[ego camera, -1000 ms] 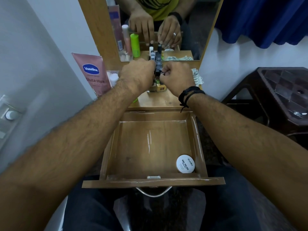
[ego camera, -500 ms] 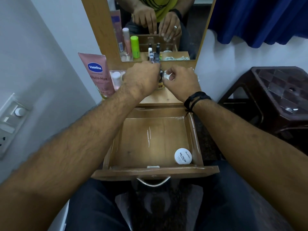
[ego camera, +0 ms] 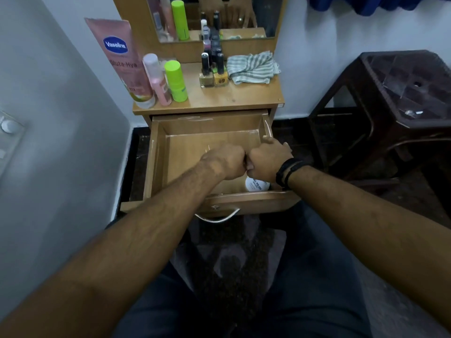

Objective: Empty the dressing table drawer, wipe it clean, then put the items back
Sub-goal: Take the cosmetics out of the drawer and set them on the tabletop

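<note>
The wooden drawer [ego camera: 156, 167] is pulled out below the dressing table top [ego camera: 244, 98]. My left hand [ego camera: 224, 159] and my right hand [ego camera: 268, 159] are low over the drawer's right half, fists touching, fingers curled down. Each seems closed on a small nail polish bottle, mostly hidden under the knuckles. A white round jar [ego camera: 256, 185] lies in the drawer's front right corner, partly under my right wrist. Several nail polish bottles [ego camera: 214, 69] stand in a row on the table top beside a striped cloth [ego camera: 252, 67].
A pink Vaseline tube [ego camera: 122, 59], a pink bottle [ego camera: 157, 79] and a green bottle [ego camera: 175, 81] stand at the table top's left. A mirror [ego camera: 219, 15] rises behind. A dark brown plastic stool [ego camera: 402, 93] is close on the right, a wall with a switch [ego camera: 9, 128] on the left.
Both hands have come down from the row of nail polish bottles on the table top into the open drawer, still closed and held together. The camera has tilted downward.
</note>
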The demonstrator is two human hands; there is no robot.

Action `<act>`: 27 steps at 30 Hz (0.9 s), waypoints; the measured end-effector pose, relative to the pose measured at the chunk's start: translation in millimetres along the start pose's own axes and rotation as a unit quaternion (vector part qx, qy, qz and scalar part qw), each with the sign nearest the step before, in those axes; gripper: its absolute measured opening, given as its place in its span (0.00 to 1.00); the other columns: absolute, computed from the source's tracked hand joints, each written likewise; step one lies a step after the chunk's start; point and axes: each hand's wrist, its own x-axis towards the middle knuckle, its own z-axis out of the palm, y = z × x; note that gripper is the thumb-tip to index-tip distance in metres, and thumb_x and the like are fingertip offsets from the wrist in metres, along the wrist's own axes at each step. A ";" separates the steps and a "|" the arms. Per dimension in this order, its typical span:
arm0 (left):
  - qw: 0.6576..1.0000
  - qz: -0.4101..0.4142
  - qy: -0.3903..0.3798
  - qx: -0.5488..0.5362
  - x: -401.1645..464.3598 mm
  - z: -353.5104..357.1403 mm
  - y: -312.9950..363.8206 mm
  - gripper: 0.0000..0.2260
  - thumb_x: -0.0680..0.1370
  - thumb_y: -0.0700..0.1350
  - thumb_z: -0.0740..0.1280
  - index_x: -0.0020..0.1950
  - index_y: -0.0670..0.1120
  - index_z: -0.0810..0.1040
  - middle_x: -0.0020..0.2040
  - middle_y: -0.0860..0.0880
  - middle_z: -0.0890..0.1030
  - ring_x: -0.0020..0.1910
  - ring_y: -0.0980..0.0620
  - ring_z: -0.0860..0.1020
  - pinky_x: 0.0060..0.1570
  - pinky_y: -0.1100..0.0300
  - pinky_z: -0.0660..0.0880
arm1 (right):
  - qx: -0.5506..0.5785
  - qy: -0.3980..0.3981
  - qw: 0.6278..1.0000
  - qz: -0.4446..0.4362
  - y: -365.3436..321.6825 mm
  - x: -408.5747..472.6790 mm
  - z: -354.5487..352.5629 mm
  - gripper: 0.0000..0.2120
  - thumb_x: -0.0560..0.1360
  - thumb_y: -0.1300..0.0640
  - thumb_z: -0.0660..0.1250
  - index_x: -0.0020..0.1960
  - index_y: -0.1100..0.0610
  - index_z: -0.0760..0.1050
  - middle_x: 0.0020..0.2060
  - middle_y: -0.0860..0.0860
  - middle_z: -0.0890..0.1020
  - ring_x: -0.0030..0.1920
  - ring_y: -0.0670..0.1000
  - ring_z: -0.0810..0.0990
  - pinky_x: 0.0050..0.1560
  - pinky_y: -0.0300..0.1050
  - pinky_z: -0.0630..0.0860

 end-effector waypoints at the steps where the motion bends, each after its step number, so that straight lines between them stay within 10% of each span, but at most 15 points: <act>1: 1.000 -0.004 -0.012 -0.007 0.4 6.8 0.8 0.09 0.79 0.50 0.65 0.53 0.48 0.82 0.51 0.47 0.83 0.45 0.46 0.77 0.42 0.57 0.70 | -0.016 -0.024 1.000 0.006 -0.5 -0.7 5.2 0.04 0.75 0.49 0.64 0.47 0.47 0.77 0.57 0.53 0.79 0.75 0.61 0.60 0.69 0.75 0.60; 5: 0.998 -0.027 -0.041 -0.037 4.6 23.6 2.5 0.09 0.79 0.52 0.67 0.52 0.49 0.82 0.46 0.49 0.79 0.44 0.46 0.76 0.42 0.57 0.70 | -0.065 -0.054 0.996 0.021 -4.2 1.0 18.3 0.12 0.77 0.48 0.66 0.59 0.46 0.79 0.65 0.54 0.76 0.79 0.61 0.49 0.70 0.77 0.52; 10: 0.993 -0.046 -0.068 -0.082 5.9 26.7 5.6 0.09 0.78 0.49 0.69 0.53 0.45 0.83 0.48 0.45 0.82 0.45 0.45 0.80 0.44 0.57 0.75 | -0.092 -0.060 0.993 0.035 -5.4 8.2 22.6 0.09 0.77 0.49 0.65 0.39 0.51 0.73 0.59 0.56 0.79 0.76 0.61 0.60 0.70 0.78 0.51; 18: 0.970 -0.057 -0.079 -0.222 0.1 23.8 7.4 0.09 0.77 0.41 0.70 0.54 0.37 0.81 0.45 0.39 0.85 0.37 0.47 0.80 0.44 0.53 0.80 | -0.061 -0.052 0.996 0.034 -3.0 6.7 12.5 0.14 0.76 0.44 0.68 0.60 0.46 0.79 0.67 0.53 0.76 0.79 0.59 0.51 0.71 0.76 0.52; 27: 0.927 -0.065 -0.027 -0.369 -13.6 -27.6 -25.3 0.03 0.81 0.41 0.66 0.48 0.46 0.75 0.47 0.44 0.83 0.44 0.51 0.84 0.44 0.50 0.83 | 0.053 0.093 0.994 -0.025 11.5 7.0 -15.9 0.25 0.65 0.32 0.57 0.57 0.42 0.74 0.55 0.47 0.82 0.71 0.57 0.70 0.73 0.65 0.59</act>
